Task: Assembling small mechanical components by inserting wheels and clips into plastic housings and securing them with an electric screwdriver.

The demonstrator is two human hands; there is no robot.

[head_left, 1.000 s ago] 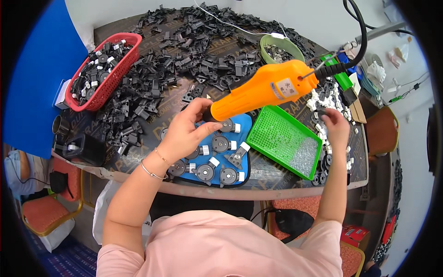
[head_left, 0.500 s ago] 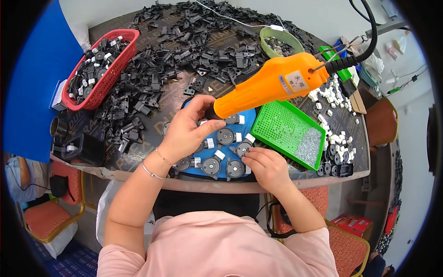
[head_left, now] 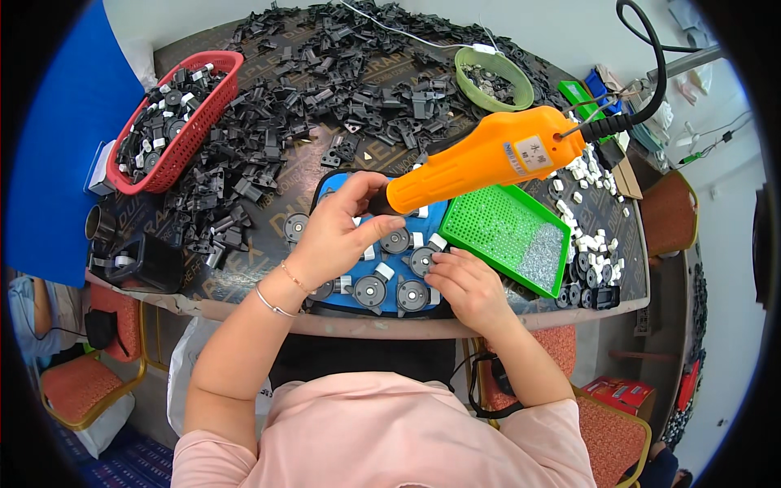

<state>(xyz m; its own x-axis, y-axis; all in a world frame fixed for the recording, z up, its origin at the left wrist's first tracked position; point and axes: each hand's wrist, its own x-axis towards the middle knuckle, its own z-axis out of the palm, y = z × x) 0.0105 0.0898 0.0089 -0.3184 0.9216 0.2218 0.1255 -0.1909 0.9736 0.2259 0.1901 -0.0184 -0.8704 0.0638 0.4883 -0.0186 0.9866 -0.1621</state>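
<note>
An orange electric screwdriver [head_left: 472, 163] hangs at a slant above the table, its cord running up to the right. My left hand [head_left: 346, 224] is closed around its dark nose; the tip is hidden behind the hand. Below it, several grey round wheel-like parts [head_left: 370, 290] with white tabs lie on a blue mat [head_left: 351, 299]. My right hand [head_left: 470, 289] has its thumb and fingertips on the edge of one such part [head_left: 421, 260] at the mat's right side. Its fingers are bent together on that part.
A green perforated tray [head_left: 488, 232] of small silvery screws stands right of the mat. White pieces [head_left: 594, 244] lie beyond it. Black plastic parts [head_left: 325, 89] cover the back. A red basket [head_left: 207, 114] stands left, a green bowl [head_left: 521, 98] at the back, a black container [head_left: 154, 264] front left.
The screwdriver, with my left hand on its nose, has shifted slightly right and down. My right hand stays at the same wheel-like part, its fingers a little further over it.
</note>
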